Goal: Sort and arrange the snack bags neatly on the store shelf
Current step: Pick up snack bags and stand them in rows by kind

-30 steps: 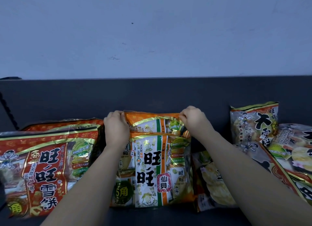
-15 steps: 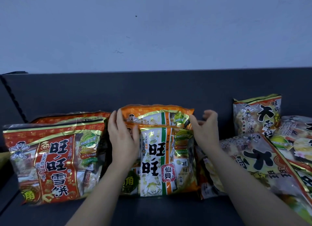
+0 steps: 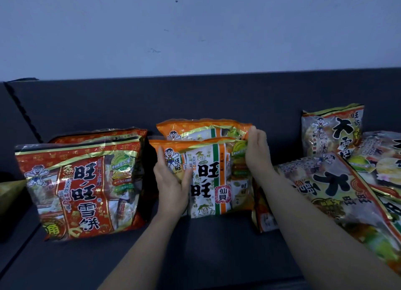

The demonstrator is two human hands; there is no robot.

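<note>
On the head camera I see 2 orange bags (image 3: 195, 129) standing in the middle of the dark shelf (image 3: 206, 257), 1 right behind the other. My left hand (image 3: 171, 181) lies flat on the front bag (image 3: 208, 181), on its left side, fingers straight, gripping nothing. My right hand (image 3: 258, 155) presses flat on the right side of both, fingers straight too. A red bag (image 3: 82, 187) stands just left. Grey bags (image 3: 336, 192) lie on the right.

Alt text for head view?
A person's left hand and right hand flank the front orange bag, upright on a dark shelf, a second orange bag behind it. At left stand red bags; at right, grey-gold bags are piled.
</note>
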